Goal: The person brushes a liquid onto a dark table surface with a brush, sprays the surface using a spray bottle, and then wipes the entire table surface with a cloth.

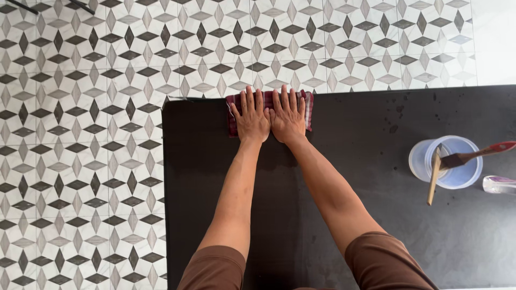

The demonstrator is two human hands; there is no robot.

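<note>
Both hands flat on red cloth

1. The cloth is a dark red, checked rag with thin pale stripes, folded into a flat rectangle.
2. It lies flat at the far edge of the black table, near the far-left corner.
3. Most of it is covered up, so only the edges and top strip show.
</note>
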